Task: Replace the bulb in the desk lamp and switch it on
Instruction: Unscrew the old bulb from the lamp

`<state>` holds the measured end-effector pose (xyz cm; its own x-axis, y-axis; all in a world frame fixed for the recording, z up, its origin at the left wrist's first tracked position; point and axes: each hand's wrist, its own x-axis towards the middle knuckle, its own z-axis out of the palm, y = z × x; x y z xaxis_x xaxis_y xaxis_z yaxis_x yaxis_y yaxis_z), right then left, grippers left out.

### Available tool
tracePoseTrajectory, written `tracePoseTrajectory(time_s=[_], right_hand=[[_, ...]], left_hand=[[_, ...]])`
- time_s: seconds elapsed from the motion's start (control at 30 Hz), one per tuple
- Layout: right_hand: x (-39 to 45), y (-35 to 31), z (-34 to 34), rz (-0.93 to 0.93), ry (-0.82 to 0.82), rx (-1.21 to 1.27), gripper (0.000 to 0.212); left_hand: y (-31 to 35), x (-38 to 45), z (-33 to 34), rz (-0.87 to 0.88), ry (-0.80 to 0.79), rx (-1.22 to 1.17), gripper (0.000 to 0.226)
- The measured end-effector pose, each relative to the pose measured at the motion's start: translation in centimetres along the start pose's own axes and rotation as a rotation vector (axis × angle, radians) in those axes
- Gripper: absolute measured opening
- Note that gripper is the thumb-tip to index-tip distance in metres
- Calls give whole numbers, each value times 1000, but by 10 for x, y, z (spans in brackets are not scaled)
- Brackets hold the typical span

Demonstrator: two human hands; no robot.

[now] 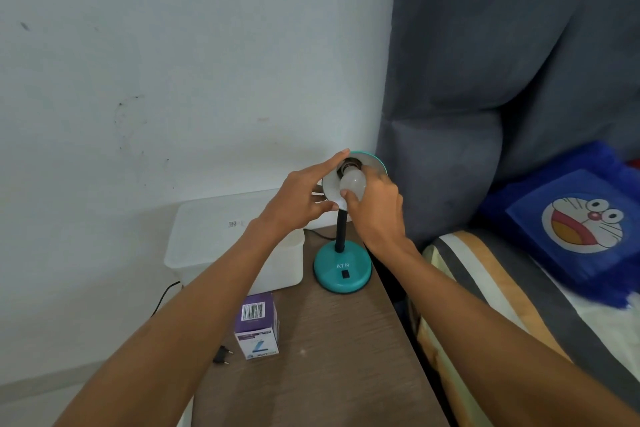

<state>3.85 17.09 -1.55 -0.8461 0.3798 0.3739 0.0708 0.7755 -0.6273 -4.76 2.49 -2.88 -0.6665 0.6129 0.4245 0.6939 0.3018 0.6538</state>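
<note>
The right hand (375, 208) grips the bulb (353, 185) at the socket; the left hand (301, 199) pinches the shade (375, 163) near the table's (339, 357) far right edge. A skewed turn could cross-thread it.

Setting: home bedroom. Evidence: bed (485, 291) with striped sheet, right; blue cartoon-cat cushion (575, 218) lying on it; grey curtain (502, 45) hanging behind; wood-grain bedside bench (346, 357) against a plain white wall (173, 62), carrying a teal desk lamp (343, 270).
</note>
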Motion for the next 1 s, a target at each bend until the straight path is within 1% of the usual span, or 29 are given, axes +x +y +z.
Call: tracePoseTrajectory(time_s=[0.07,0.13,0.2,0.27,0.37,0.47,0.53,0.63,0.7,0.8,0.93,1.0], right_hand=[[-2,0,-1,-57,-14,-51,57],[-6,0,1,-98,-9,-41,60],[-7,1,2,-59,16,10,58],[-5,1,1,-8,27,8,56],[-1,0,-2,-44,12,-25,52],[-5,-2,-2,-79,7,-42,57],[-6,-3,0,-31,36,-17,60],[-3,-4,-1,29,6,-31,59],[-2,-4,-2,5,-2,-51,56],[-4,-6,1,-60,-4,-64,62],[-3,-8,4,77,-5,39,62],[-2,-7,2,66,-12,-4,60]], left_hand=[[0,-1,0,1,14,14,99],[1,0,0,3,13,21,100],[1,0,0,6,6,13,100],[1,0,0,7,2,8,98],[1,-1,-1,-1,12,7,99],[3,1,0,0,6,24,99],[3,1,0,6,5,28,98],[2,0,1,1,13,15,99],[2,0,2,-11,20,16,101],[2,1,2,-13,21,36,100],[2,1,3,1,18,33,97],[2,0,3,-13,18,23,99]])
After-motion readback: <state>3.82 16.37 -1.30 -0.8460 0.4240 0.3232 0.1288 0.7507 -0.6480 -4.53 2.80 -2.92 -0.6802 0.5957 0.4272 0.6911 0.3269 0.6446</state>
